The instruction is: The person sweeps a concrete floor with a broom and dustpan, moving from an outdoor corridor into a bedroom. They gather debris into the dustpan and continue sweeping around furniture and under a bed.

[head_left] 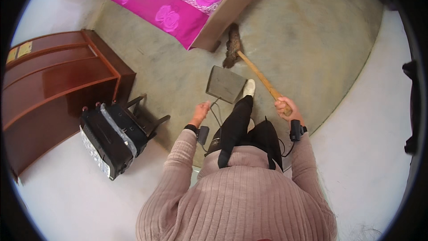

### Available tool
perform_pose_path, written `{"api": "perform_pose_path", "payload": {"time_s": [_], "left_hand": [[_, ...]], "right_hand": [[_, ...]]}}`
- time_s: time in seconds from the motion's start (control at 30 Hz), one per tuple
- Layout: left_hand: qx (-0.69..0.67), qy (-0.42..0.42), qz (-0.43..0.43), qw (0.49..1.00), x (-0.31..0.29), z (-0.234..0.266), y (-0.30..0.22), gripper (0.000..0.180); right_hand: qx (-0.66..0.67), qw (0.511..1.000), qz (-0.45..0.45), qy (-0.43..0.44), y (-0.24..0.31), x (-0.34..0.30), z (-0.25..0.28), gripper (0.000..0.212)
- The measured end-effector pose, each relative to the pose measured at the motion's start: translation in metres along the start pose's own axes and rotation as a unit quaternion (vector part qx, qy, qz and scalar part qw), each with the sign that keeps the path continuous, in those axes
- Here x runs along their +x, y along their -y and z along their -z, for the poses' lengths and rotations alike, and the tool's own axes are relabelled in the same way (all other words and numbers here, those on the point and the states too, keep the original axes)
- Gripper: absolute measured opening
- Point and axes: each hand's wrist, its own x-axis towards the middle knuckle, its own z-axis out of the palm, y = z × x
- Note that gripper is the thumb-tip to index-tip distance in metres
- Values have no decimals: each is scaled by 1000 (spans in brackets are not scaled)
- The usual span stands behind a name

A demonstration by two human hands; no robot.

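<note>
Across the frame's centre and upper right, the floor (321,40) is best swept in short, low strokes. At the upper centre-left, the bed (178,6) should be kept from being knocked, since its corner is closely neighboured by the broom (258,73). The broom, slanting right of centre, should be drawn toward the dustpan (225,84) at mid-frame, whose front lip is best kept flat. The shoe (249,88) just beside it should be avoided. The broom's handle end is held by the right grip (285,107); the dustpan's thin handle appears held by the left grip (201,112).
</note>
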Motion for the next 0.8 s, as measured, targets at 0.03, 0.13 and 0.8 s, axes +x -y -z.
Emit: {"api": "perform_pose_path", "payload": {"time_s": [0.03, 0.13, 0.8], "left_hand": [[5, 5, -5, 1000, 4, 1, -5, 45], [9, 6, -17, 1000, 8, 10, -13, 46], [-194, -296, 79, 932, -82, 65, 57, 47]], "right_hand": [[-4, 999, 30, -42, 10, -15, 5, 11], [44, 994, 66, -77, 34, -67, 18, 11], [-582, 757, -208, -212, 50, -22, -135, 82]]}}
